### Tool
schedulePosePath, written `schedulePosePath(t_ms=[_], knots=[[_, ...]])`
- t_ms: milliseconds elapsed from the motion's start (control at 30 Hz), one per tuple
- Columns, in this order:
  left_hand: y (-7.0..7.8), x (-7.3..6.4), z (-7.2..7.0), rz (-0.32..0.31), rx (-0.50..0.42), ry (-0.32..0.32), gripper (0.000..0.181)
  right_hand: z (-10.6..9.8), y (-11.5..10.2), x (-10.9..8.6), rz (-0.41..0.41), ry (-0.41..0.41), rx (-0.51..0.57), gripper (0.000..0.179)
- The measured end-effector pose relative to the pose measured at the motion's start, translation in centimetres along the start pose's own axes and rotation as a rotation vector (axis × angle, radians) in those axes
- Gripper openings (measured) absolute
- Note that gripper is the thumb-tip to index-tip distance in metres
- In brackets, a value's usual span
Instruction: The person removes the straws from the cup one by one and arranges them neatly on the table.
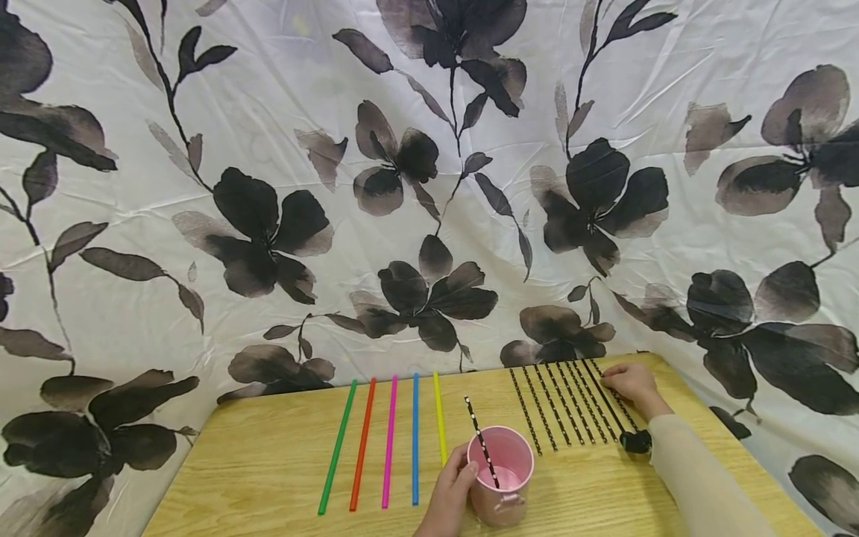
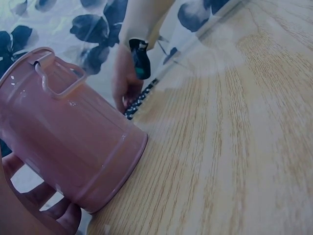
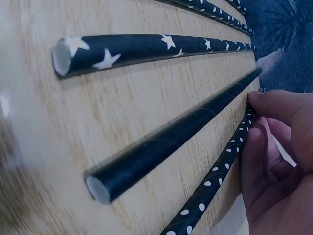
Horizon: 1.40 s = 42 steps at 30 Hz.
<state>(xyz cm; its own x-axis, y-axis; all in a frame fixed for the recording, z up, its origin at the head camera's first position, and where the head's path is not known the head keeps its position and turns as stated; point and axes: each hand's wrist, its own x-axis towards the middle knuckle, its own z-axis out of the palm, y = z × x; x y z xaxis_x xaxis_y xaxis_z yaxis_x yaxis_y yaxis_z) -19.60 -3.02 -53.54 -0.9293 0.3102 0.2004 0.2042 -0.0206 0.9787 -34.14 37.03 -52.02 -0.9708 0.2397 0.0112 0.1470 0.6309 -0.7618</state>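
My left hand (image 1: 451, 494) grips the side of a small pink metal pail (image 1: 502, 510) standing on the table, its wire clasp facing me. One black straw with white dots (image 1: 482, 441) leans inside the pail. At the right end of a row of black patterned straws, my right hand (image 1: 631, 383) pinches a polka-dot paper straw (image 3: 210, 177) near its far end, thumb against fingers. Beside it lie a plain black straw (image 3: 171, 139) and a star-patterned one (image 3: 146, 50). In the left wrist view the left fingers (image 2: 61, 213) curl around the pail's lower side.
Left of the pail, coloured straws lie spaced apart: green (image 1: 338, 447), red (image 1: 363, 444), pink (image 1: 390, 441), blue (image 1: 415, 440) and yellow (image 1: 439, 414). A floral cloth (image 1: 429, 186) hangs behind the wooden table (image 1: 255, 462). A black wrist camera (image 1: 635, 441) overlaps the row's near right end.
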Motion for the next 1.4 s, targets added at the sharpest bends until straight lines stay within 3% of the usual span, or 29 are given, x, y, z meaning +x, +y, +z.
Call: schedulePosePath(t_ms=[267, 600, 867, 1000, 1167, 1400], knots=[[0.0, -0.3, 0.4, 0.025, -0.008, -0.004, 0.039, -0.4, 0.2, -0.5, -0.008, 0.016, -0.012, 0.027], [0.0, -0.7, 0.6, -0.052, -0.001, 0.006, 0.042, -0.1, 0.7, -0.8, 0.025, 0.017, 0.07, 0.027], [0.0, -0.9, 0.9, -0.026, 0.016, 0.006, 0.043, -0.2, 0.5, -1.0, 0.027, 0.003, 0.149, 0.032], [0.1, -0.7, 0.8, -0.034, 0.007, 0.013, 0.043, -0.6, -1.6, -1.5, -0.075, -0.008, 0.145, 0.033], [0.3, -0.5, 1.0, -0.029, -0.02, 0.016, 0.043, -1.7, -6.4, -2.3, -0.224, -0.027, 0.135, 0.03], [0.2, -0.4, 1.4, -0.015, -0.029, 0.036, 0.041, -2.2, -14.0, -5.2, -0.365, -0.188, 0.132, 0.029]])
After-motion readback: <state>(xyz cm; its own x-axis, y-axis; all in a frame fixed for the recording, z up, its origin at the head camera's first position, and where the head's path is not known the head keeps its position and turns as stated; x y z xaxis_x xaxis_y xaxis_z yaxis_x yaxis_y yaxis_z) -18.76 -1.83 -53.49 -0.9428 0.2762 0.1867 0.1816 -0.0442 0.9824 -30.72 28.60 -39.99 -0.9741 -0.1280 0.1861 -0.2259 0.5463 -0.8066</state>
